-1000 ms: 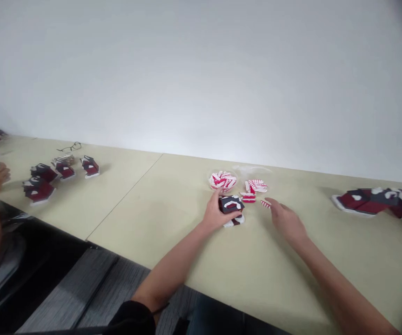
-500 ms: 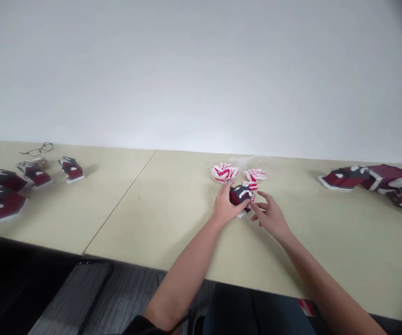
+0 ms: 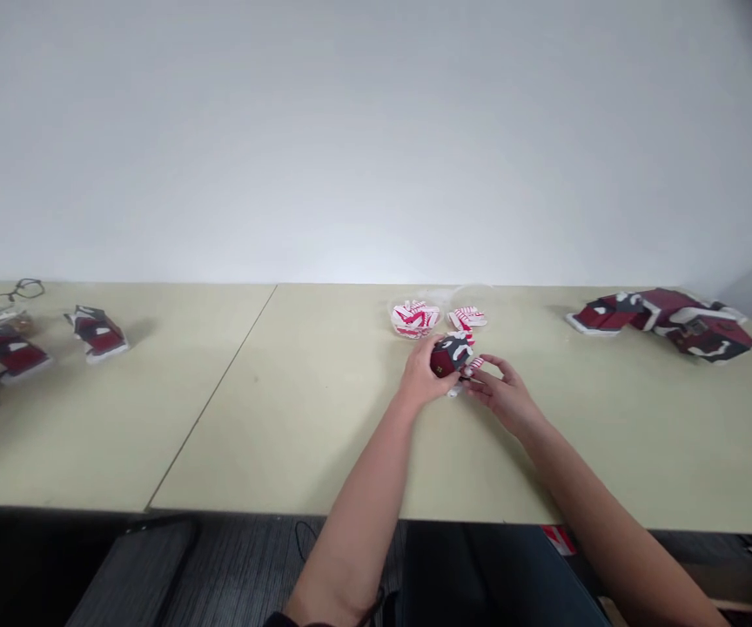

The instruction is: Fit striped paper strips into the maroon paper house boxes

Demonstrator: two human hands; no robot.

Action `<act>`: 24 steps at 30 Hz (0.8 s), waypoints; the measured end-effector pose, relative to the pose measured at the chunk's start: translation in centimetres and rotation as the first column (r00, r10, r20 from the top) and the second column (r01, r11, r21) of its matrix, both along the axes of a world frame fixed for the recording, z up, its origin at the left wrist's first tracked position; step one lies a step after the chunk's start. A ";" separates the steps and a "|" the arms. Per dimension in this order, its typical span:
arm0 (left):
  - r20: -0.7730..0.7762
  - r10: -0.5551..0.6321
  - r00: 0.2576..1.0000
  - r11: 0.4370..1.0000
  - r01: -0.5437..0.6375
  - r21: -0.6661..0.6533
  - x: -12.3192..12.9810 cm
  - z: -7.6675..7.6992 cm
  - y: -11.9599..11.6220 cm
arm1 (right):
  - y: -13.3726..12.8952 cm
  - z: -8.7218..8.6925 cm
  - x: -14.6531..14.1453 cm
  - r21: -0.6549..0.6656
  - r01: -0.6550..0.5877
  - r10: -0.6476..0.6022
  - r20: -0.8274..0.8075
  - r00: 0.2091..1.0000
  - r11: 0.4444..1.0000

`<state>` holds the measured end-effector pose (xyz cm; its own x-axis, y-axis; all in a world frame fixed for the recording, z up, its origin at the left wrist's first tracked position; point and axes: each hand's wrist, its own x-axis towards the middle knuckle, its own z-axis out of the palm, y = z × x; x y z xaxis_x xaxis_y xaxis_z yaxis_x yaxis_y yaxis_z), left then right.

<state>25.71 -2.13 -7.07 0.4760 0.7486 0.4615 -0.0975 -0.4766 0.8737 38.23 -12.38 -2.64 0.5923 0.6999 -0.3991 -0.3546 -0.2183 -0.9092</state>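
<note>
My left hand (image 3: pixel 420 376) grips a small dark red and black papercraft model (image 3: pixel 451 355) with white trim, which hides part of the model's lower side. My right hand (image 3: pixel 503 394) reaches it from the right. Its fingertips pinch a red-and-white striped paper strip (image 3: pixel 476 364) against the model. Just behind my hands, a clear plastic bowl (image 3: pixel 413 319) holds similar striped strips. A small loose heap of them (image 3: pixel 467 317) lies to the bowl's right.
Finished-looking red and black paper models (image 3: pixel 97 333) and eyeglasses (image 3: pixel 7 296) lie at the left. A large heap of dark red paper models (image 3: pixel 663 320) sits at the right. The pale table (image 3: pixel 212 409) has a seam and a front edge, with a wall behind.
My right hand has moved left, from beside the striped strip to the model in my left hand. The view has tilted level and risen, and the model has turned in my grip.
</note>
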 end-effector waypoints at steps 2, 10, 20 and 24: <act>0.012 -0.002 1.000 1.000 0.002 -0.004 -0.1 0.1 -0.2 | -0.1 -0.5 0.2 0.095 0.051 -0.050 -0.009 0.999 0.994; -0.068 -0.002 0.998 0.999 -0.001 -0.050 -0.3 0.5 -1.2 | -0.2 -0.6 -0.2 0.182 0.055 -0.053 -0.016 0.998 0.982; -0.079 -0.027 0.996 0.998 0.022 -0.059 -0.3 0.4 -1.1 | 0.0 -1.8 0.4 0.148 0.096 -0.076 -0.139 0.987 0.984; -0.092 -0.037 0.995 0.996 0.030 -0.078 -0.3 0.5 -1.2 | -0.1 -2.0 0.4 0.162 0.089 -0.062 -0.165 0.984 0.983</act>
<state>25.38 -3.32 -6.56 0.5398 0.7630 0.3556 -0.0285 -0.4057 0.9136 38.62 -12.49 -4.60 0.5847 0.7206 -0.3727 -0.5072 -0.0339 -0.8612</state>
